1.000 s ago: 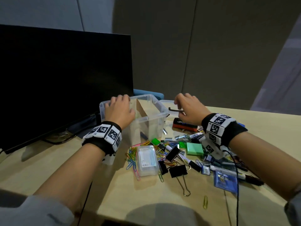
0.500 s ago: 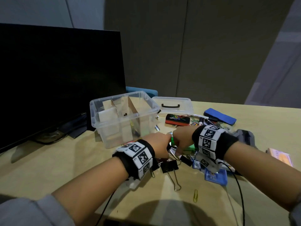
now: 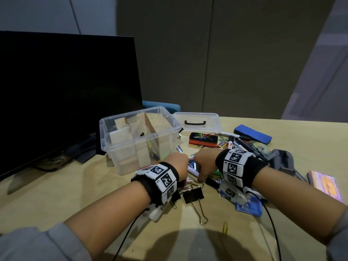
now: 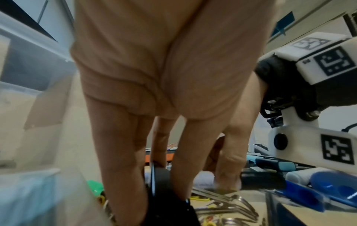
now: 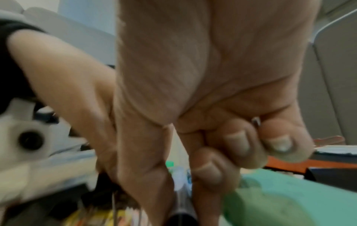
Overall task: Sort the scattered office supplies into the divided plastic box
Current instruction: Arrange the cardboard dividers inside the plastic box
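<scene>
Both hands are lowered into the pile of supplies on the desk (image 3: 56,200), just in front of the box (image 3: 140,140). The left hand (image 3: 178,163) is seen in the left wrist view with fingers (image 4: 119,152) pointing down, closed round a black binder clip (image 4: 162,180). The right hand (image 3: 205,162) is curled, its thumb and forefinger pinching a dark marker (image 5: 181,214), with a green block (image 5: 289,198) just beside it; the remaining fingers (image 5: 237,146) are folded into the palm. The box stands toward the desk's back edge, beside a monitor (image 3: 66,95), and is split by cardboard dividers (image 3: 148,127). Its lid (image 3: 197,122) lies flat just to its right. A large binder clip (image 3: 193,194) lies near the front edge, a yellow paper clip (image 3: 224,229) closer still.
</scene>
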### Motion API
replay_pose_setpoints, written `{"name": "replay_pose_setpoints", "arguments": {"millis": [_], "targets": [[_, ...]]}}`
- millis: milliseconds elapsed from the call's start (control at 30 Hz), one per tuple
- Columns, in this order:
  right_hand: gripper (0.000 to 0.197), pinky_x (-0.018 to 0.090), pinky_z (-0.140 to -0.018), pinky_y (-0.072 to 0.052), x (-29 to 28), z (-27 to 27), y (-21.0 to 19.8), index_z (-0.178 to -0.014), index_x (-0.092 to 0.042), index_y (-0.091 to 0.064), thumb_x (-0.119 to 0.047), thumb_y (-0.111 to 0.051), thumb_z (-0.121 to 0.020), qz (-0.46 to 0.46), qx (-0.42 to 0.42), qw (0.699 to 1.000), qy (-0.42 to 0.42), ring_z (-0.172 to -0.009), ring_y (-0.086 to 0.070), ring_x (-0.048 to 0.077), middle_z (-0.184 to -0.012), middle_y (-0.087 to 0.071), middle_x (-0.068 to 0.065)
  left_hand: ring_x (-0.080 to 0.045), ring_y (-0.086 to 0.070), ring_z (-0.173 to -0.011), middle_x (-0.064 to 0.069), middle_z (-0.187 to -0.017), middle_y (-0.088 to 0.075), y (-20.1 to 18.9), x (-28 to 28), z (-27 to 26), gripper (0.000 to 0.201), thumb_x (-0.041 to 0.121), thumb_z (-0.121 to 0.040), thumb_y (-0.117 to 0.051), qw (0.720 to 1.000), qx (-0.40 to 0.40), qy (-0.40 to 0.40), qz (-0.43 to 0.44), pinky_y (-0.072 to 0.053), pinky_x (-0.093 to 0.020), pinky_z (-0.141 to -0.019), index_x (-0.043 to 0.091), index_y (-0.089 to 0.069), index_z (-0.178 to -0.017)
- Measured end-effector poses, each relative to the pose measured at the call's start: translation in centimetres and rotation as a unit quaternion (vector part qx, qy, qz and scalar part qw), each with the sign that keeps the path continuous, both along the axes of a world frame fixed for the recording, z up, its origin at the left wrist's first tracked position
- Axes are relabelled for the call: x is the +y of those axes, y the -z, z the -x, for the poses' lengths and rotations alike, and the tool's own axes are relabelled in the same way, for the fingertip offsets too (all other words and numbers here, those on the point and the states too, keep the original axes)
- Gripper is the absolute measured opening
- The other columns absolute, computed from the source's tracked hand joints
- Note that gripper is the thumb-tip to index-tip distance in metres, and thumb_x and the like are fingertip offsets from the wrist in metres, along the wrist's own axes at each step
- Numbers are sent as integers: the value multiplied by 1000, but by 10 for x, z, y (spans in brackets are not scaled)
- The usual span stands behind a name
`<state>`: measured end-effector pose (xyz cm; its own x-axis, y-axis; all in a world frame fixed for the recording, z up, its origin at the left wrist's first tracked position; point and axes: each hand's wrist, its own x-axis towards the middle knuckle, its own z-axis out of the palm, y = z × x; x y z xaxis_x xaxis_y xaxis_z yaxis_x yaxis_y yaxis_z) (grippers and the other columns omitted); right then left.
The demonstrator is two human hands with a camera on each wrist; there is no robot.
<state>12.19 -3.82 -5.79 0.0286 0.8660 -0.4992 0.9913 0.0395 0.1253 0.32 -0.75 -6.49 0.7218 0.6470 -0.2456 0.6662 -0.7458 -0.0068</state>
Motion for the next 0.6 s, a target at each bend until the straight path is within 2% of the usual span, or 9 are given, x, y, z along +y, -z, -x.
{"name": "replay_pose_setpoints", "arguments": {"millis": [133,200,233,267,333,400,433,500,600], "targets": [[38,22,-47,-31,1,-12,-14,-57,-12,-52,-36,-67,-83,-36,60,996,51,-47,-37,12,-53,-44,-1,-28,-60,-109,-14,-118,-62,-6,4,5,28,14,-94,-54,999,-26,-17,12,-45,-30,-82,4,-60,-120],[29,19,-48,-35,3,-23,-21,-64,-11,-62,-33,-67,-82,-44,100,990,86,-48,-43,10,-56,-53,-3,-28,-61,-96,-11,-97,-62,-11,6,7,27,16,-95,-55,998,-40,-38,33,-46,-30,-77,2,-61,-116],[25,19,-51,-39,3,-28,-24,-71,-10,-67,-32,-67,-81,-50,120,986,103,-50,-47,9,-59,-57,-3,-25,-58,-86,-8,-82,-56,-13,8,7,25,18,-95,-55,996,-53,-51,47,-45,-29,-70,2,-62,-113],[22,19,-53,-41,3,-34,-27,-77,-9,-70,-31,-68,-81,-57,139,981,120,-53,-50,9,-62,-61,-4,-23,-56,-80,-5,-75,-51,-15,10,7,22,20,-95,-55,993,-74,-64,61,-44,-28,-66,3,-63,-107],[19,18,-53,-42,2,-43,-34,-82,-9,-71,-28,-69,-82,-67,176,971,143,-55,-53,8,-64,-63,-4,-23,-61,-77,-6,-82,-58,-19,17,7,22,24,-97,-54,979,-144,-87,114,-52,-30,-68,5,-62,-103],[14,18,-51,-42,-1,-53,-43,-78,-12,-71,-26,-72,-81,-74,217,961,157,-52,-54,9,-62,-65,-4,-25,-68,-84,-12,-97,-65,-20,22,6,25,24,-97,-56,938,-239,-113,224,-58,-38,-82,5,-59,-112],[14,19,-52,-42,-3,-57,-49,-75,-13,-70,-25,-73,-80,-76,236,956,158,-52,-53,10,-61,-65,-2,-25,-68,-88,-13,-101,-65,-21,23,5,26,23,-96,-58,909,-286,-122,278,-58,-41,-84,5,-56,-115],[16,21,-53,-42,-7,-65,-58,-73,-12,-70,-25,-74,-82,-81,286,943,153,-51,-52,11,-63,-65,2,-21,-66,-90,-13,-105,-62,-27,22,1,27,21,-96,-59,857,-355,-130,350,-59,-37,-82,5,-54,-117],[23,21,-57,-43,-13,-73,-68,-87,-3,-73,-26,-73,-83,-105,345,922,138,-60,-55,11,-74,-67,8,-16,-62,-88,-11,-107,-61,-35,17,-6,24,21,-96,-59,804,-405,-118,418,-57,-28,-73,7,-56,-115]]}}
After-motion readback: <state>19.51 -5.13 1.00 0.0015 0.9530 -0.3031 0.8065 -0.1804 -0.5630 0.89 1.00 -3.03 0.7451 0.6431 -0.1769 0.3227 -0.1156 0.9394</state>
